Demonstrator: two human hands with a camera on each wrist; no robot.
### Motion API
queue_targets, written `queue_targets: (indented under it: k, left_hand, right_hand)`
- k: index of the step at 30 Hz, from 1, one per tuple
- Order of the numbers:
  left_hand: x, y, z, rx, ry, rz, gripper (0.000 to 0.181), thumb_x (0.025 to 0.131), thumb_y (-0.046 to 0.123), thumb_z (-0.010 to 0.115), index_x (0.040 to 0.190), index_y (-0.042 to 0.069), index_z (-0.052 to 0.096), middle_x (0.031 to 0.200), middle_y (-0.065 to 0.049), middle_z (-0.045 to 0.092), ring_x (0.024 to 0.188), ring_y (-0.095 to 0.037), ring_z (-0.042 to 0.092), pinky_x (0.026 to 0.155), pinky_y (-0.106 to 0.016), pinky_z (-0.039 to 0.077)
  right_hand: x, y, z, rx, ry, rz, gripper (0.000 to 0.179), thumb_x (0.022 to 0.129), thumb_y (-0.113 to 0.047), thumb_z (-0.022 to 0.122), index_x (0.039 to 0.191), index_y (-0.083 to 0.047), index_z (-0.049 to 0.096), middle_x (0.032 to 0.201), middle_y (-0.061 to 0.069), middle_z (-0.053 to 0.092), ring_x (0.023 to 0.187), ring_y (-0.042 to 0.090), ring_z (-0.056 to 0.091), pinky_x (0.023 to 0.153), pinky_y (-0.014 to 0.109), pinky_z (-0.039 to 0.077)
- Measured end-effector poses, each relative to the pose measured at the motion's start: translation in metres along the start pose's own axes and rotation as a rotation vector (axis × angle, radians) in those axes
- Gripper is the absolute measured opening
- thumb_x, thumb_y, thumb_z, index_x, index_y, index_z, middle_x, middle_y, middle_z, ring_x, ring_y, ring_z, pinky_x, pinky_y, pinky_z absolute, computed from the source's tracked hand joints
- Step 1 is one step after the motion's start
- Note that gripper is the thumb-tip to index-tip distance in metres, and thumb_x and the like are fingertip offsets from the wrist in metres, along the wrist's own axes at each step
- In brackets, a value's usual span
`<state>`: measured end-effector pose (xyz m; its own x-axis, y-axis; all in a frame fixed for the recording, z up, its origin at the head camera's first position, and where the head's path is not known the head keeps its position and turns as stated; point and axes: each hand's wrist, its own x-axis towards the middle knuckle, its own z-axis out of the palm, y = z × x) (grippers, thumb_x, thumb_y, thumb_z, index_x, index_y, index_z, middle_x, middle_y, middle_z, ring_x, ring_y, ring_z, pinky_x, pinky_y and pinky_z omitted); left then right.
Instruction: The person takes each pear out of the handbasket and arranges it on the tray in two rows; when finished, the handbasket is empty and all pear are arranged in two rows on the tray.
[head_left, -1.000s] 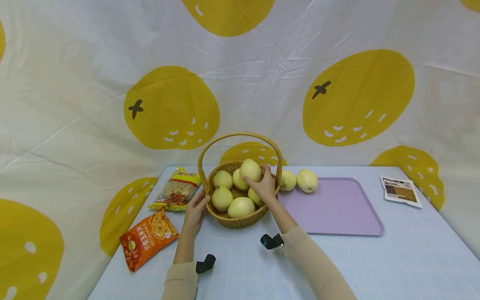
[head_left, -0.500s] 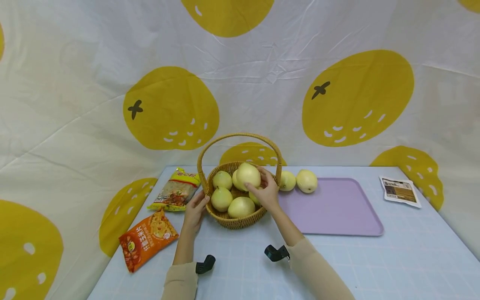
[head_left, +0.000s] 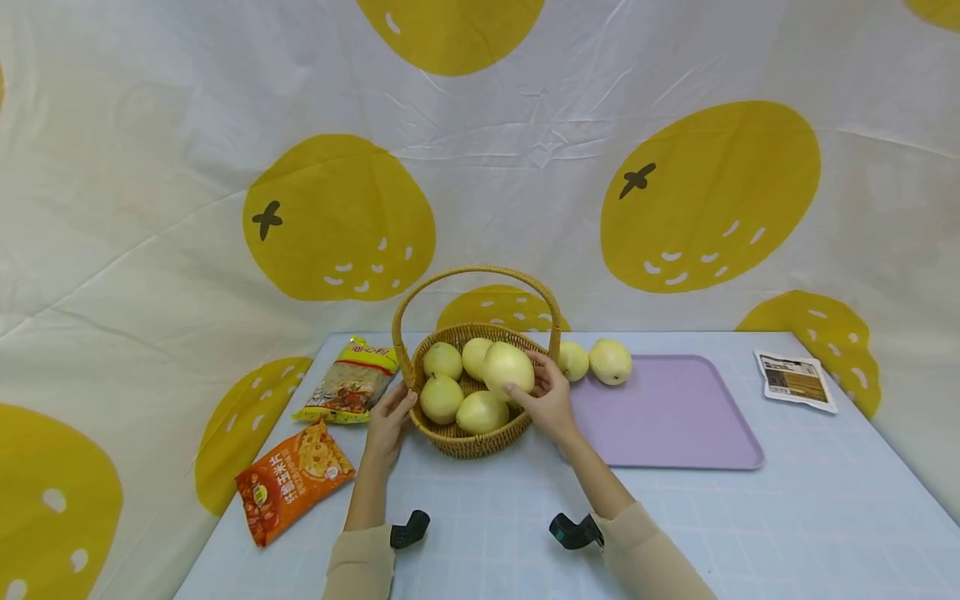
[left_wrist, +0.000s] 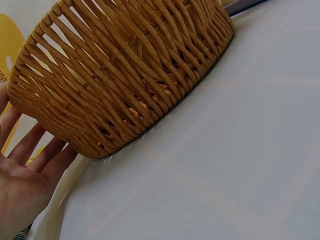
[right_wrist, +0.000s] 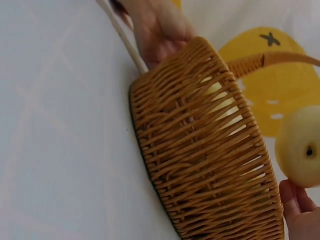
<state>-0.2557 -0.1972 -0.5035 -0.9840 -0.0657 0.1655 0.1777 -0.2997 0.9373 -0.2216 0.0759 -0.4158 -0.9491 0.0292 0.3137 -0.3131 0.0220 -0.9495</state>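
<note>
above basket (head_left: 465,448) rim | right fingers (head_left: 543,372) clamped on pear (head_left: 507,367) | left fingers (left_wrist: 30,143) apart, touching wall | tray (head_left: 675,417) edge beside basket

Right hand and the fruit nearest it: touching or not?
Touching. The right wrist view shows the right hand's fingertips against the fruit, no gap between.
</note>
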Motion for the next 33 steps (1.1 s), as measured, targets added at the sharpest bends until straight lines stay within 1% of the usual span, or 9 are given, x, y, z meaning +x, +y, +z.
queue_targets:
  k: [3,8,12,14,18,21,25,28,33]
  left_hand:
    - [0.001,0.0,0.0,0.006,0.006,-0.015,0.058,0.086,0.025,0.07,0.134,0.0,0.05,0.124,-0.014,0.059,0.097,-0.01,0.061,0.076,-0.022,0.052]
    - [0.006,0.002,0.002,0.057,0.088,-0.129,0.056,0.089,0.019,0.066,0.137,-0.003,0.046,0.128,-0.014,0.056,0.099,-0.009,0.061,0.079,-0.023,0.052]
    - [0.006,0.006,0.004,0.033,0.108,-0.176,0.05,0.092,0.012,0.062,0.138,0.0,0.046,0.127,-0.011,0.056,0.098,-0.008,0.061,0.08,-0.023,0.052]
    - [0.005,0.006,0.005,0.027,0.103,-0.177,0.05,0.092,0.012,0.061,0.138,0.0,0.045,0.128,-0.011,0.055,0.098,-0.008,0.061,0.08,-0.024,0.052]
    - [0.005,0.006,0.005,0.034,0.087,-0.163,0.05,0.093,0.012,0.061,0.138,0.0,0.045,0.131,-0.015,0.053,0.098,-0.008,0.061,0.081,-0.024,0.052]
    - [0.005,0.006,0.004,0.036,0.089,-0.158,0.051,0.091,0.012,0.062,0.138,0.0,0.046,0.128,-0.013,0.056,0.097,-0.008,0.061,0.08,-0.024,0.052]
    - [0.005,0.005,0.003,0.048,0.097,-0.152,0.053,0.091,0.013,0.064,0.138,-0.001,0.045,0.119,-0.006,0.06,0.095,-0.008,0.062,0.078,-0.024,0.052]
    - [0.005,0.004,0.003,0.057,0.099,-0.142,0.053,0.091,0.013,0.064,0.137,-0.003,0.045,0.116,-0.003,0.061,0.095,-0.008,0.062,0.078,-0.023,0.052]
    - [0.005,0.005,0.003,0.057,0.104,-0.138,0.052,0.091,0.012,0.063,0.137,-0.003,0.045,0.115,-0.002,0.061,0.095,-0.007,0.062,0.078,-0.023,0.052]
  right_hand:
    - [-0.004,0.002,-0.006,0.001,-0.009,0.002,0.058,0.077,0.003,0.072,0.129,0.007,0.048,0.114,0.03,0.058,0.096,0.029,0.059,0.079,0.025,0.051]
    - [-0.008,0.017,-0.02,0.007,-0.018,0.014,0.059,0.077,0.002,0.073,0.13,0.002,0.049,0.113,0.026,0.058,0.096,0.022,0.058,0.081,0.023,0.05]
    - [-0.011,0.03,-0.033,-0.021,-0.002,0.021,0.059,0.077,0.001,0.074,0.13,-0.002,0.049,0.113,0.024,0.058,0.096,0.017,0.057,0.082,0.021,0.049]
    - [-0.014,0.032,-0.039,-0.038,0.007,0.014,0.058,0.077,0.0,0.074,0.13,-0.001,0.049,0.115,0.024,0.058,0.097,0.014,0.057,0.082,0.02,0.049]
    - [-0.024,0.014,-0.052,-0.073,0.018,0.012,0.057,0.077,0.005,0.071,0.129,0.007,0.047,0.116,0.029,0.056,0.095,0.007,0.056,0.083,0.019,0.048]
    - [-0.029,0.008,-0.064,-0.087,0.023,-0.002,0.058,0.077,0.009,0.068,0.129,0.012,0.044,0.115,0.033,0.054,0.093,0.002,0.056,0.082,0.017,0.048]
    - [-0.029,0.027,-0.085,-0.075,0.053,-0.051,0.059,0.076,0.012,0.068,0.13,0.012,0.044,0.114,0.032,0.054,0.092,-0.001,0.057,0.08,0.014,0.048]
    - [-0.031,0.036,-0.099,-0.069,0.088,-0.076,0.059,0.075,0.015,0.068,0.129,0.01,0.045,0.108,0.025,0.057,0.091,0.001,0.058,0.079,0.014,0.049]
    - [-0.032,0.036,-0.116,-0.073,0.149,-0.085,0.058,0.073,0.015,0.069,0.126,0.011,0.047,0.1,0.002,0.06,0.09,0.002,0.06,0.079,0.014,0.05]
